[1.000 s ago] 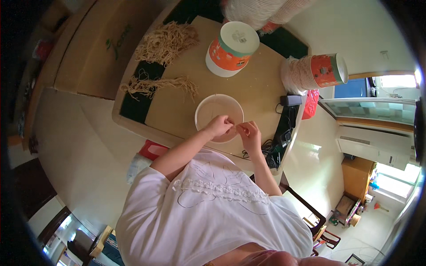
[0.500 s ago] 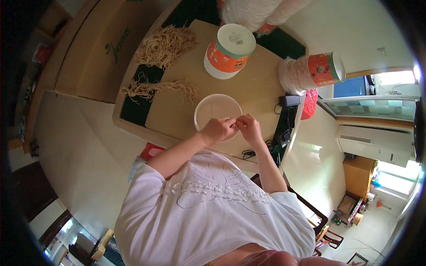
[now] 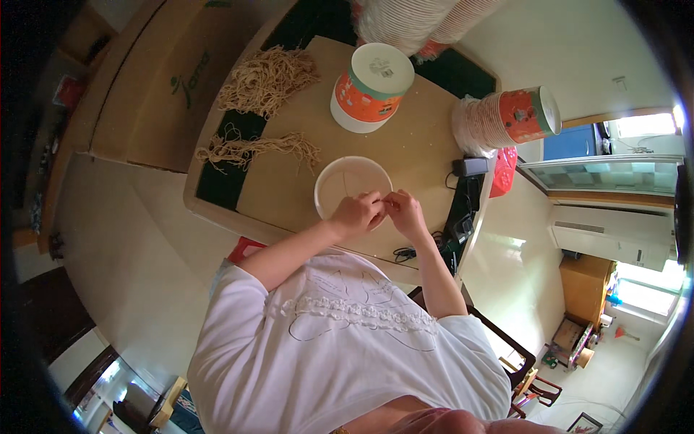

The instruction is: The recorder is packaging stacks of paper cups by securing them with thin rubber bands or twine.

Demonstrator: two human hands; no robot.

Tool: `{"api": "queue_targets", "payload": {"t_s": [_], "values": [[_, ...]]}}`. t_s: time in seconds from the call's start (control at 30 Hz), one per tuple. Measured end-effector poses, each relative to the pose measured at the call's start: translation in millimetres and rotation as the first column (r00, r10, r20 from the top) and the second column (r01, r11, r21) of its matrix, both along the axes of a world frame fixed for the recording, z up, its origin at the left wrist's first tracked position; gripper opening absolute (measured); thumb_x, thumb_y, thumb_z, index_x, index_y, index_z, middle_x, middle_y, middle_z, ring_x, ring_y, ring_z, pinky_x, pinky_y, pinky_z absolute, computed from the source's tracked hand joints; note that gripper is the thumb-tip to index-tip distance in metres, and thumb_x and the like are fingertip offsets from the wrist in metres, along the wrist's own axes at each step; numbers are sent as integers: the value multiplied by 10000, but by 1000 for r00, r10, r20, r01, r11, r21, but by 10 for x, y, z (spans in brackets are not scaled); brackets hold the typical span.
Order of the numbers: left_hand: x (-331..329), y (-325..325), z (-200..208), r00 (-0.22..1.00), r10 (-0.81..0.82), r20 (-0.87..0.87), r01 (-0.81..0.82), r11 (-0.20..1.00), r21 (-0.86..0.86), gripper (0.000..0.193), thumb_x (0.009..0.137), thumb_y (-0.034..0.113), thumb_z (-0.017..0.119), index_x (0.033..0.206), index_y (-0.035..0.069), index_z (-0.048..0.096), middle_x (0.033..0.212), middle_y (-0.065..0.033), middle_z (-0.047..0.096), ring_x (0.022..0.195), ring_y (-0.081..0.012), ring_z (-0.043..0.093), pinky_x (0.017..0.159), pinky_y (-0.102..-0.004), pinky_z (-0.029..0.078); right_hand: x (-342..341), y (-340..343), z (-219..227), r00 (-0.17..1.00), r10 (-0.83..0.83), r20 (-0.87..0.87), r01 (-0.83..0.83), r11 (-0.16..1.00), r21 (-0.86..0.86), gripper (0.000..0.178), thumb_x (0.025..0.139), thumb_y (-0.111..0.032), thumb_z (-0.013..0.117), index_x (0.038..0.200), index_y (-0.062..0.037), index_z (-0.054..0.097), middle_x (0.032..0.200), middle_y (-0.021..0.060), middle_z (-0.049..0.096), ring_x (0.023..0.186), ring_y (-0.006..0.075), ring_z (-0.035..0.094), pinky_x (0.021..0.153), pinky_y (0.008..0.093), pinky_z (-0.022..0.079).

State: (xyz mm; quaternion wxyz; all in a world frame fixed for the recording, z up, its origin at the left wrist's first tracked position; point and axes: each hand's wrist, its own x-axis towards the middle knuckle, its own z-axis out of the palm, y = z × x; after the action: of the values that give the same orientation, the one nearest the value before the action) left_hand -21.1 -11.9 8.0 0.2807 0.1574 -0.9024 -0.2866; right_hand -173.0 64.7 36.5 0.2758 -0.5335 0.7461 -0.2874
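Note:
Over the near right rim of a white paper tub (image 3: 334, 176), both hands meet with their fingertips pinched close together. My left hand (image 3: 356, 215) is closed, its fingers curled at the rim. My right hand (image 3: 405, 213) is closed too, thumb and fingers pressed together. Whatever lies between the fingertips is too small to make out. A thin line runs down inside the tub; I cannot tell if it is a cord or a seam. Left of the tub lies a loose bundle of beige cord (image 3: 260, 149), and beyond it a larger tangled heap of cord (image 3: 267, 81).
Behind the tub stand upturned orange-and-white paper tubs (image 3: 370, 99), stacked. Another stack of tubs (image 3: 517, 116) lies on its side at the right. Black power adapters (image 3: 470, 167) and cables sit along the right edge. A large cardboard box (image 3: 148, 94) is at the left.
The view has shifted slightly. Both hands stay pinched together at the tub's rim, with only small finger movement.

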Motion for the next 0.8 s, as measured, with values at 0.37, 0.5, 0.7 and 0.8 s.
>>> {"api": "queue_targets", "payload": {"t_s": [0.37, 0.5, 0.7, 0.8], "values": [[100, -17, 61, 985, 113, 128, -163, 839, 518, 158, 762, 201, 727, 801, 73, 642, 797, -94, 612, 736, -270, 640, 632, -363, 502, 51, 26, 67, 999, 1, 40, -2, 999, 35, 74, 794, -103, 666, 841, -46, 670, 765, 136, 590, 676, 282, 597, 605, 360, 468], [122, -13, 60, 985, 116, 126, -164, 845, 510, 148, 766, 200, 724, 797, 81, 642, 800, -94, 613, 735, -268, 641, 636, -361, 505, 51, 28, 60, 999, 6, 45, -8, 1000, 30, 72, 796, -103, 666, 843, -49, 672, 772, 134, 596, 676, 278, 600, 606, 358, 470], [119, -23, 20, 984, 122, 128, -172, 816, 552, 135, 764, 163, 722, 799, 61, 641, 806, -101, 618, 726, -253, 650, 638, -352, 513, 54, 38, 40, 999, -8, 32, 7, 1000, 29, 68, 794, -98, 665, 846, -55, 675, 774, 130, 601, 676, 280, 600, 605, 357, 472], [117, -28, -5, 986, 123, 116, -167, 813, 557, 132, 763, 145, 720, 799, 48, 638, 807, -105, 622, 718, -245, 652, 639, -347, 515, 54, 37, 50, 1000, -1, 20, 0, 999, 36, 69, 793, -99, 666, 847, -56, 676, 772, 129, 601, 675, 283, 599, 601, 358, 471]]}}
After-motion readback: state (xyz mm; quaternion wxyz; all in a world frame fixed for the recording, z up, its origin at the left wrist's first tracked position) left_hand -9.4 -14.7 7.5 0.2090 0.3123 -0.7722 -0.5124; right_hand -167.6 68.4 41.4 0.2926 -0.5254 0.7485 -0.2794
